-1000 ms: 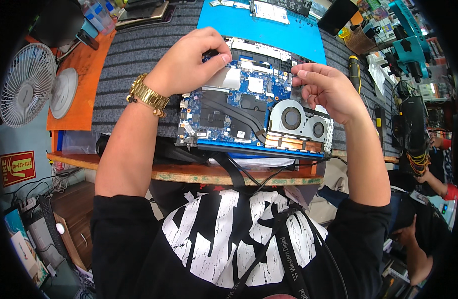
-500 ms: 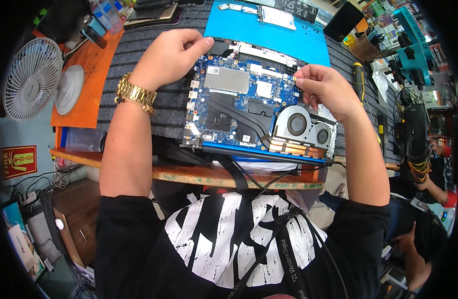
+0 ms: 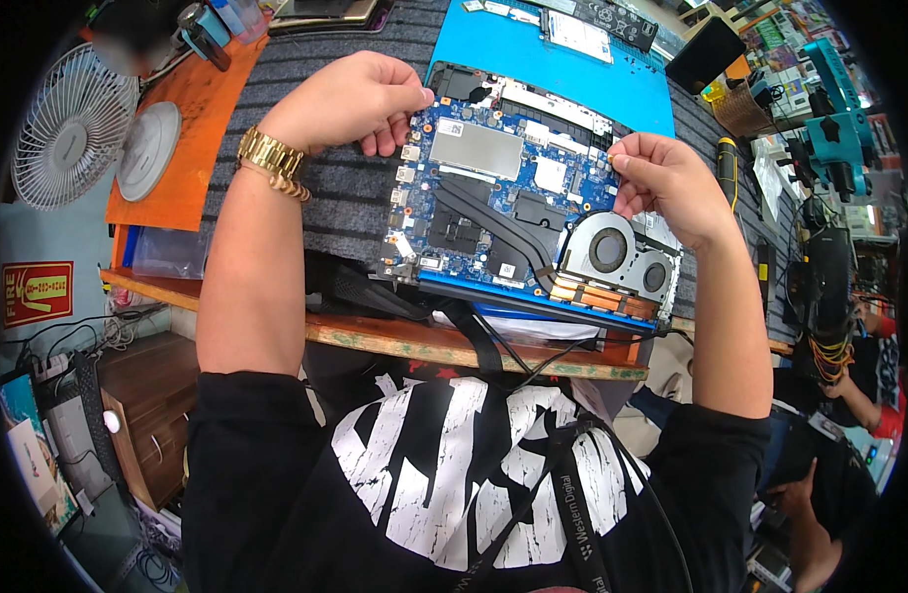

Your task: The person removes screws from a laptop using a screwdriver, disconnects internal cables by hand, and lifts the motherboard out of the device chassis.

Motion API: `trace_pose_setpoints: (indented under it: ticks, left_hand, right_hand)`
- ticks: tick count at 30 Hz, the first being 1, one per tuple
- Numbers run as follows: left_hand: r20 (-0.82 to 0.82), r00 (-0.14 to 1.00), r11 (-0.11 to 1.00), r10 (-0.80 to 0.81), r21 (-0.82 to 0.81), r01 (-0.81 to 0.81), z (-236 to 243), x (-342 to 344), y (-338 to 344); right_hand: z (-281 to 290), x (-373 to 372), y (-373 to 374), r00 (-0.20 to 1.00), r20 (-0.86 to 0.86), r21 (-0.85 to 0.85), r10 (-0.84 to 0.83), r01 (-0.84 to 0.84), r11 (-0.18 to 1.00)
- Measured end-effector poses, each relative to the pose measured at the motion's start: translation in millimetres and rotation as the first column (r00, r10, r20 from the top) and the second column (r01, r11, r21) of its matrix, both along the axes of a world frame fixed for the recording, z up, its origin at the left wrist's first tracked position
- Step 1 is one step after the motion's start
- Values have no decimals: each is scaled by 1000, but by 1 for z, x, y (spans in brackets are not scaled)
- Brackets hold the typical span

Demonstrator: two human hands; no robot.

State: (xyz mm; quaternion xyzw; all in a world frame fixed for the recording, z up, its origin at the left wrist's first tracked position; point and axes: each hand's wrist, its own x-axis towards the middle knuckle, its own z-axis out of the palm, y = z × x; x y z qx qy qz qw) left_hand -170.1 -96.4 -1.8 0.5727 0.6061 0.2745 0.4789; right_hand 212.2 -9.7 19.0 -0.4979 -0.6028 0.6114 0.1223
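An opened laptop base lies on the striped grey mat, its blue motherboard (image 3: 528, 138) exposed. My left hand (image 3: 370, 104) has thumb and forefinger pinched at the board's far left corner, the other fingers hanging beside its ports. At the right edge of the board, my right hand (image 3: 666, 188) pinches with thumb and fingertips. Across the board sit a silver metal shield (image 3: 476, 148) and a dark heat pipe (image 3: 498, 232). The pipe leads to copper fins (image 3: 612, 300) by a silver-framed fan (image 3: 607, 250). Whether the board is lifted from the case, I cannot tell.
Beyond the laptop is a blue work mat (image 3: 493, 49) with small parts and a drive (image 3: 578, 38). A white fan (image 3: 73, 138) stands at left on an orange surface. A yellow-black screwdriver (image 3: 727, 173) lies at right. Another person's hand (image 3: 795, 494) shows at lower right.
The whole view has shifted slightly. My left hand's lower fingers have uncurled and now show beside the ports. Both hands stay at the board's edges.
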Motion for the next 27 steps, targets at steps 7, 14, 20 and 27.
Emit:
trace_pose_setpoints:
  ticks: [7, 14, 20, 27]
  left_hand:
    - [10, 1000, 1000, 12, -11, -12, -1, 1, 1]
    - [-5, 999, 998, 51, -26, -51, -2, 3, 1]
    - [9, 998, 998, 64, 2, -64, -8, 4, 2]
    - [1, 996, 993, 91, 72, -91, -7, 9, 2]
  right_hand:
    - [-2, 0, -3, 1000, -27, 24, 4, -4, 1000]
    - [-8, 0, 2, 1000, -14, 9, 1, -1, 1000]
    - [-7, 1, 3, 1000, -10, 26, -9, 10, 1000]
    - [-1, 4, 2, 1000, -20, 61, -22, 23, 998]
